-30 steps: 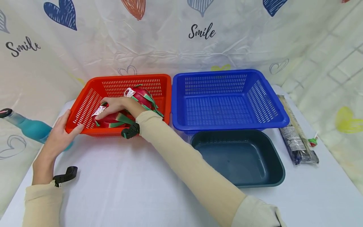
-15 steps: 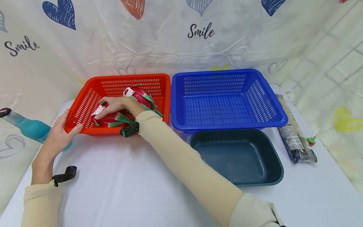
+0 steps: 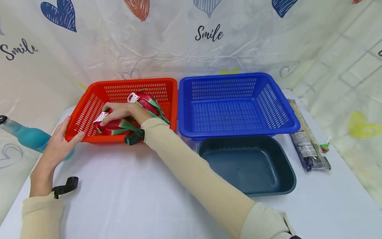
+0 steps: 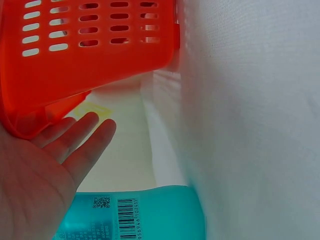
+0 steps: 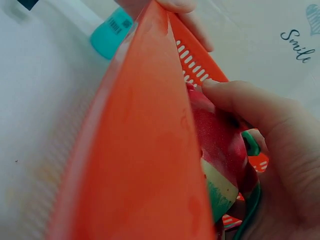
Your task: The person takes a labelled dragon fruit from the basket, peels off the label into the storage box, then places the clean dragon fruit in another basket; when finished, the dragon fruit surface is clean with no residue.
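In the head view my left hand point(image 3: 57, 143) rests against the near left corner of the red plastic basket point(image 3: 138, 81). Its fingers reach straight along the basket's outside, as the left wrist view shows. Inside the basket, my right hand point(image 3: 120, 111) grips a dragon fruit point(image 3: 114, 126) with green leaf tips and a white label. The right wrist view has the thumb and fingers around this fruit point(image 5: 216, 127), partly hidden behind the basket wall. A second labelled dragon fruit point(image 3: 146, 99) lies behind, deeper in the basket.
A blue-green bottle point(image 3: 32, 137) stands left of my left hand. Beside the red basket sits a blue basket point(image 3: 226, 116), with a dark teal tub point(image 3: 247, 166) in front. A plastic-wrapped package point(image 3: 305, 146) and a lollipop point(image 3: 324, 147) lie at the right.
The head view has shifted slightly, so the scene sits a little further left. Both hands stay in place at the basket and fruit.
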`<state>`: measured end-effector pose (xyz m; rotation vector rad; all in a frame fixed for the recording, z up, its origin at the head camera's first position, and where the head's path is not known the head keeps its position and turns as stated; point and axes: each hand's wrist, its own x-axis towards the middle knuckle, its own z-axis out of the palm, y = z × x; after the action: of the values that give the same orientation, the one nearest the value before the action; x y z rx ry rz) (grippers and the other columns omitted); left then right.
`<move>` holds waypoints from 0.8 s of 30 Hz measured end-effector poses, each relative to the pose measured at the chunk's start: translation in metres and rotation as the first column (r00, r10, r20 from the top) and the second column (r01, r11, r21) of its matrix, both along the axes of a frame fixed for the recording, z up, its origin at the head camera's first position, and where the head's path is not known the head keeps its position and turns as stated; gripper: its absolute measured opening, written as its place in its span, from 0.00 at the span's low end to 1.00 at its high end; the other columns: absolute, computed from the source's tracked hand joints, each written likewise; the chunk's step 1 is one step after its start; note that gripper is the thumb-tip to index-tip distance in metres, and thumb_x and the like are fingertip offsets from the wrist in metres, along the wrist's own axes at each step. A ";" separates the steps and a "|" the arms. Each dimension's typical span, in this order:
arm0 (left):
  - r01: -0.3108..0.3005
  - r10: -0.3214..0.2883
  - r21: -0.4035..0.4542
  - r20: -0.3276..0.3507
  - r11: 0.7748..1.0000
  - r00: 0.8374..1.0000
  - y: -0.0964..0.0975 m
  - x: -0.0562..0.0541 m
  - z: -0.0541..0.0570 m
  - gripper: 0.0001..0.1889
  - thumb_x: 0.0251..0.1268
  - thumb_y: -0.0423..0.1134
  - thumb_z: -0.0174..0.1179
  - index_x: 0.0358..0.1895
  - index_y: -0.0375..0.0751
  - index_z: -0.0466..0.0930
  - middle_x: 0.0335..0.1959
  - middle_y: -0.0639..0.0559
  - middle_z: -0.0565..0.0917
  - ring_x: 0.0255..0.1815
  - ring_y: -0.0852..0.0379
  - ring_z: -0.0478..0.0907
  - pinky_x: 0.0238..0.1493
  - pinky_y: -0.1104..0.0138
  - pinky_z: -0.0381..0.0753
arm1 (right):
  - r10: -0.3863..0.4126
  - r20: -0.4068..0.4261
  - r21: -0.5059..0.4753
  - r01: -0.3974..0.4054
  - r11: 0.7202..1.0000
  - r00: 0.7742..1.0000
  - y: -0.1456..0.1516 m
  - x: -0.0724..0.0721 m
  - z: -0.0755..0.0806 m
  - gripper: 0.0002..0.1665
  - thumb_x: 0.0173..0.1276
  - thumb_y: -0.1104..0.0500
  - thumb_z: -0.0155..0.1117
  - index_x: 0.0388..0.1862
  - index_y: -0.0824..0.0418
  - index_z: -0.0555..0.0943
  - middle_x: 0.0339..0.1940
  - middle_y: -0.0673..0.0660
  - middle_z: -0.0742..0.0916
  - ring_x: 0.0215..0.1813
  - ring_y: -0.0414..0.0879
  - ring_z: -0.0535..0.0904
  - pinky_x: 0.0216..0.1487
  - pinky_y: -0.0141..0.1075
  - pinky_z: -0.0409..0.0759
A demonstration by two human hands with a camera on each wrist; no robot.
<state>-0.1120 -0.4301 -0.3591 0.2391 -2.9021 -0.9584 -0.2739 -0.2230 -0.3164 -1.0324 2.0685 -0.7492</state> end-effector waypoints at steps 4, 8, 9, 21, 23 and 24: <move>0.004 -0.004 -0.003 -0.003 1.000 1.000 -0.002 0.000 0.001 0.48 0.68 0.55 0.53 0.78 0.51 0.28 0.77 0.30 0.46 0.66 0.22 0.56 0.50 0.36 0.70 | -0.006 -0.022 -0.004 0.006 1.000 1.000 -0.001 0.000 0.000 0.34 0.62 0.43 0.64 0.65 0.48 0.64 0.62 0.43 0.72 0.57 0.31 0.67 0.56 0.21 0.67; 0.006 -0.006 -0.009 -0.011 1.000 1.000 -0.002 -0.001 0.001 0.48 0.68 0.55 0.54 0.78 0.51 0.28 0.77 0.30 0.47 0.65 0.23 0.57 0.49 0.37 0.71 | -0.025 -0.045 0.006 0.025 1.000 0.999 -0.002 0.000 0.001 0.34 0.63 0.42 0.63 0.65 0.46 0.64 0.62 0.42 0.72 0.57 0.31 0.67 0.57 0.21 0.67; 0.006 -0.006 -0.008 -0.014 1.000 1.000 -0.002 -0.001 0.001 0.48 0.68 0.55 0.54 0.78 0.51 0.28 0.77 0.30 0.48 0.65 0.24 0.57 0.49 0.37 0.71 | -0.031 -0.048 0.006 0.032 0.999 0.998 -0.003 -0.001 0.000 0.33 0.63 0.42 0.62 0.64 0.45 0.64 0.61 0.41 0.72 0.57 0.31 0.67 0.57 0.22 0.67; 0.022 -0.023 -0.013 -0.037 1.000 0.999 -0.004 0.002 -0.004 0.48 0.68 0.53 0.55 0.79 0.50 0.31 0.75 0.29 0.52 0.63 0.27 0.58 0.45 0.40 0.77 | -0.072 -0.057 -0.033 0.071 0.997 0.996 -0.003 -0.001 -0.005 0.29 0.62 0.42 0.63 0.60 0.45 0.68 0.56 0.41 0.75 0.54 0.32 0.69 0.53 0.23 0.69; 0.026 -0.027 -0.018 -0.037 0.999 0.999 -0.004 0.000 -0.004 0.47 0.68 0.53 0.55 0.79 0.50 0.31 0.75 0.29 0.52 0.63 0.28 0.58 0.43 0.42 0.79 | -0.083 -0.062 -0.054 0.079 0.995 0.995 -0.003 -0.001 -0.003 0.28 0.62 0.42 0.63 0.59 0.45 0.68 0.55 0.41 0.75 0.54 0.32 0.69 0.53 0.23 0.69; 0.028 -0.029 -0.018 -0.037 0.999 0.999 -0.004 -0.001 -0.003 0.47 0.68 0.53 0.55 0.79 0.50 0.31 0.75 0.29 0.53 0.63 0.28 0.58 0.44 0.42 0.79 | -0.087 -0.060 -0.063 0.083 0.995 0.994 -0.003 -0.002 -0.002 0.28 0.62 0.42 0.63 0.59 0.45 0.68 0.54 0.41 0.76 0.54 0.32 0.70 0.53 0.23 0.69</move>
<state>-0.1133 -0.4338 -0.3622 0.1776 -2.8861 -0.9310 -0.2754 -0.2256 -0.3186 -1.0177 2.1664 -0.8362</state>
